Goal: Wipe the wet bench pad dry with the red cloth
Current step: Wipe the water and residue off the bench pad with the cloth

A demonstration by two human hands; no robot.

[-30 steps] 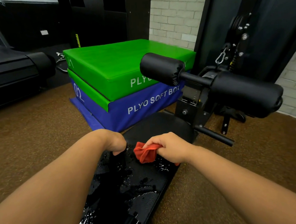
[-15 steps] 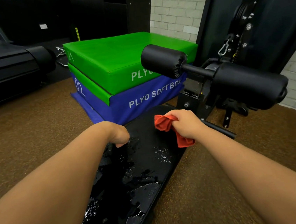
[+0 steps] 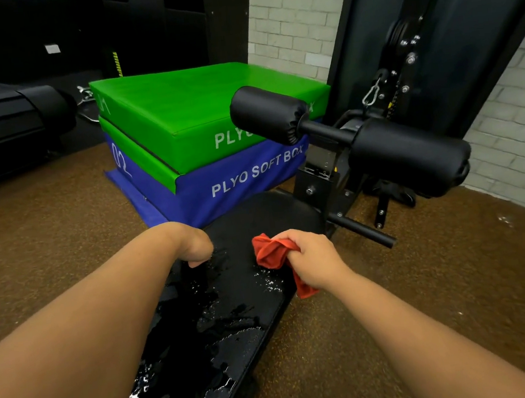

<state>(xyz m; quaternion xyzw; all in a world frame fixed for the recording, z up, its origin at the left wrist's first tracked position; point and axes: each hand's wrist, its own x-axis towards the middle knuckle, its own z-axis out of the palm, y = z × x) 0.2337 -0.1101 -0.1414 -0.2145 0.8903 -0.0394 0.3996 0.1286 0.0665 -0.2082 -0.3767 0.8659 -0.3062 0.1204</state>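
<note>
Your right hand (image 3: 314, 259) has drawn the red cloth (image 3: 271, 253) back toward you from the pad's far end | fingers curl round the cloth, on the wet bench pad (image 3: 234, 315) | your left hand (image 3: 195, 246) grips the pad's left edge

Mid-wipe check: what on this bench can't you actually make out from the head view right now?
- Left hand fingers: curled under, hidden by the wrist; grip unclear.
- Bench pad near end: cut off by the bottom edge and covered by the left forearm.
- Red cloth: partly hidden inside the right hand.
</note>
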